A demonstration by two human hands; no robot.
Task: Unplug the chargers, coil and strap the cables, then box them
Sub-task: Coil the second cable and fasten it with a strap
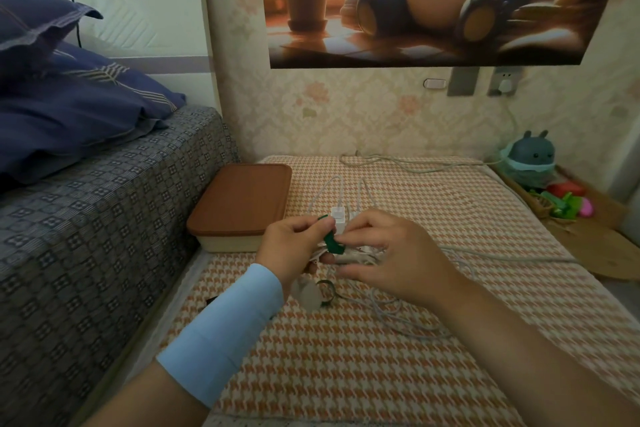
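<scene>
Mid-table, over the checked cloth (346,374): a coil (362,255) of white cable, long axis left to right, bridging the gap between both hands. Across it, a green strap (333,242), slanting from upper left to lower right, crosswise to the coil, free end poking up by the forefinger. On the left hand (294,246), fingers curled, thumb and forefinger pinching the strap's end, lower fingers tucked at the coil's left end. On the right hand (391,253), fingers curled round the coil's right part, fingertips up against the strap, thumb underneath. Much of the coil hidden behind both hands.

Just beyond the knuckles, a white charger (338,218), partly covered by fingers, long axis pointing away toward the wall, thin white leads looping out from its far end. Lying on the cloth or hanging from the coil: cannot tell.

Below the left hand, a blurred pale object (306,293) and beside it a dark loop (327,291). From under the right wrist, loose cable (398,319) trailing over the cloth.

Left of the hands, near but apart, the box (242,204), brown lid on. Along the table's far edge, a far cable (415,161), rising at the right toward a plug (505,85) in the wall socket.

Further out: bed (104,211) and blue pillow (69,107) at left, round toy (530,159) at right, poster (433,0) above. Round the left wrist, a pale blue sleeve (225,329).
</scene>
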